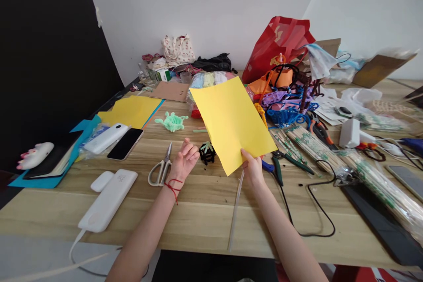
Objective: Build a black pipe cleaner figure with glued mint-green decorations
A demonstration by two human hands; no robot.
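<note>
A yellow sheet of paper [234,121] is held up over the table in my right hand [253,168], thumb on its face near the lower edge. My left hand [185,158], a red string round its wrist, hovers to the left of the sheet with loosely bent fingers and nothing in them. Just left of that hand lie white-handled scissors [160,172]. A small black fuzzy piece with pale green strips [207,153] rests between the hand and the paper. Farther back sits a mint-green fuzzy pipe-cleaner figure [172,122].
At left are a white power bank [109,200], a phone [125,143] and more yellow paper [134,110]. Pliers [294,162], a black cable [317,202] and bagged sticks [310,143] lie at right. Behind stand a red bag [276,46] and piled pipe-cleaner pieces [286,101].
</note>
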